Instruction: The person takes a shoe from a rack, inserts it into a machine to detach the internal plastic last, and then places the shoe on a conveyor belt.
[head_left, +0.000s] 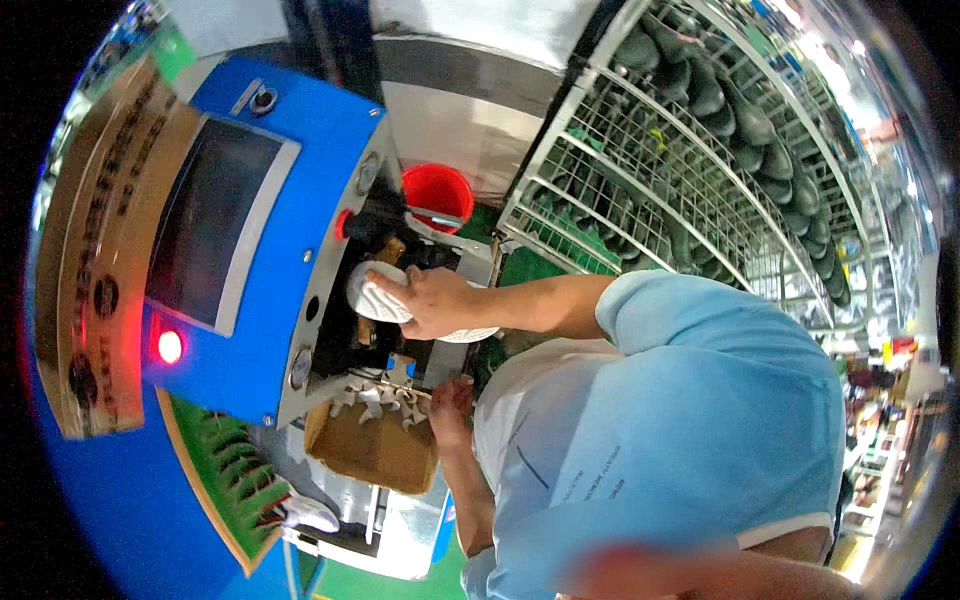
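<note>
shirt [680,420] nearest; red bucket [437,188], carton [372,456] around; right grip [435,303] holding white sole [366,296]; can't tell left grip [453,398].

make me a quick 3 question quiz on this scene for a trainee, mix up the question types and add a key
1. Fill in the colour: the right hand holds a ____ sole-shaped piece.
2. True or false: the red light on the blue panel is glowing.
3. Which of these is nearest the left hand?
A) the red bucket
B) the wire rack
C) the open cardboard box

Key: 1. white; 2. true; 3. C
</note>
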